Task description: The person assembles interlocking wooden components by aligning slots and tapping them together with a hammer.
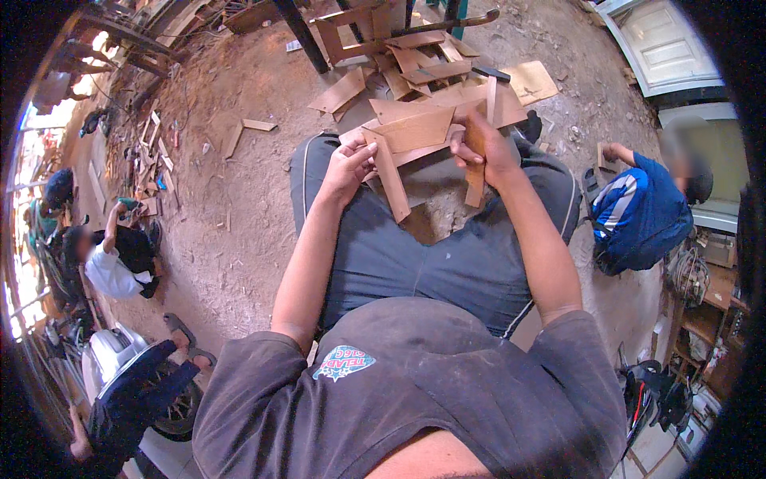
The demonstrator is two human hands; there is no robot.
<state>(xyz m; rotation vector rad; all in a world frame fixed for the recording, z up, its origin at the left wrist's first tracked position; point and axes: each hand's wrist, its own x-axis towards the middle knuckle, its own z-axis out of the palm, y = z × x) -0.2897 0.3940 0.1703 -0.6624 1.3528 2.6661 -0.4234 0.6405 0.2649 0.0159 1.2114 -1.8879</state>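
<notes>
Fingers of your left hand point(349, 164) are pinched closed on the upper end of a wooden slat point(391, 177); fingers of your right hand point(481, 148) are wrapped tight round a second slat point(476, 164). Both slats join a flat wooden panel point(415, 129) held above your knees, so the assembly lies just ahead of both hands, between them. Left slat's long axis runs down and slightly rightward toward your lap; right slat stands nearly upright. Each hand is already on its own piece, neither nearer than the other. Beyond the panel, offcuts point(415, 68) are heaped on the dirt floor point(239, 199). A person in blue point(638, 211) crouches to your right, well apart.
</notes>
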